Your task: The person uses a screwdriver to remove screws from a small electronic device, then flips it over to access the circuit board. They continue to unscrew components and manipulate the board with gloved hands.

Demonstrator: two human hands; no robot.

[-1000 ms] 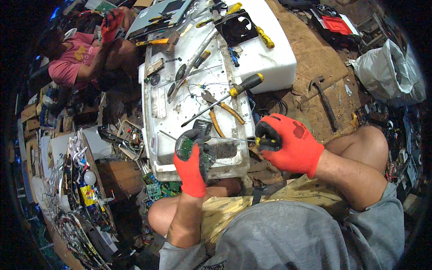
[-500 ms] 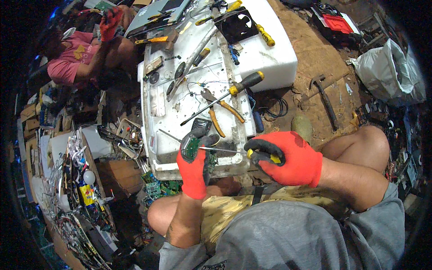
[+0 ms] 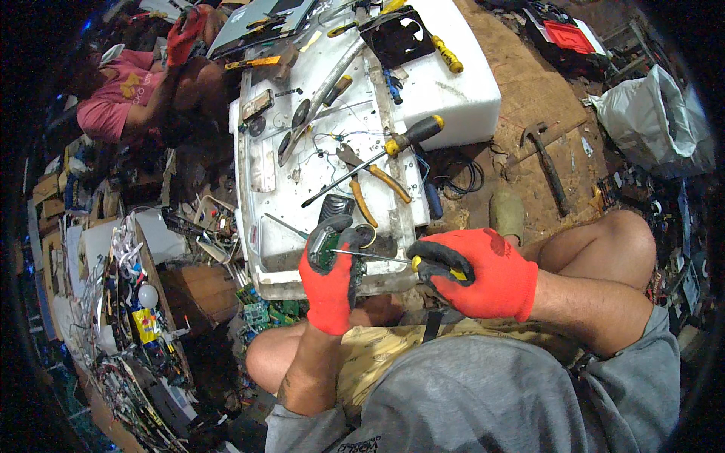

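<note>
Board (image 3: 326, 248) in our left hand (image 3: 330, 291), screwdriver (image 3: 375, 257) in our right (image 3: 479, 272).
Our gloved hands are apart, with the thin shaft spanning the gap: the left is clamped on the green board above the near end of the white worktop (image 3: 291, 198), and the right is curled tightly around the yellow handle. The tip reaches the board's right side, near our left thumb; we cannot tell whether it touches. Beyond our hands, a big screwdriver (image 3: 394, 151) lies across the pliers (image 3: 384, 181), whose orange handles are spread toward us. A fan frame (image 3: 396, 38) lies farther off, by a white block (image 3: 457, 98). To our right, a hammer (image 3: 545, 166) lies on the brown floor (image 3: 521, 98), near a white sack (image 3: 653, 124). At far left sits a co-worker (image 3: 121, 106) in pink.
</note>
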